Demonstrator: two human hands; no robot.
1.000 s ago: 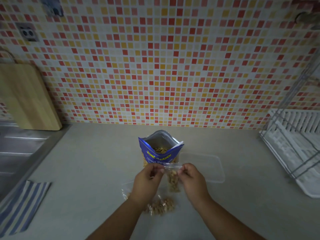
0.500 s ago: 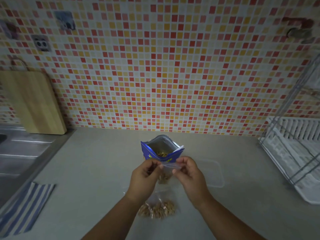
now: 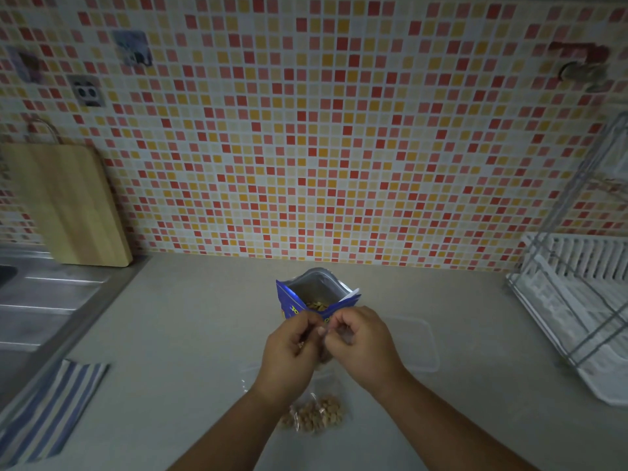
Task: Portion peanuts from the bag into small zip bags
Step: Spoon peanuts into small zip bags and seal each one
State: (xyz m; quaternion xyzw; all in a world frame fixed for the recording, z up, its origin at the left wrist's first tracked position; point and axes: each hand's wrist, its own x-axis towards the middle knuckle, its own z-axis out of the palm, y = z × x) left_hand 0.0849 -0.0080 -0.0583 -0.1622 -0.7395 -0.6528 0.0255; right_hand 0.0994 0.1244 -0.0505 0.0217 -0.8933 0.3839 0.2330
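Note:
A blue peanut bag (image 3: 317, 294) stands open on the counter, with peanuts visible inside. Just in front of it, my left hand (image 3: 292, 351) and my right hand (image 3: 360, 341) are close together, both pinching the top of a small clear zip bag (image 3: 324, 356) that holds some peanuts. The hands hide most of that bag. Below my wrists, a filled zip bag of peanuts (image 3: 316, 414) lies flat on the counter.
A clear plastic lid or tray (image 3: 421, 345) lies to the right of my hands. A white dish rack (image 3: 584, 311) stands far right. At left are a steel sink drainer (image 3: 44, 307), a wooden cutting board (image 3: 68, 205) and a striped cloth (image 3: 47, 409).
My hands have drawn closer together along the top of the small zip bag, which now hangs mostly hidden between them. The view has tilted slightly upward.

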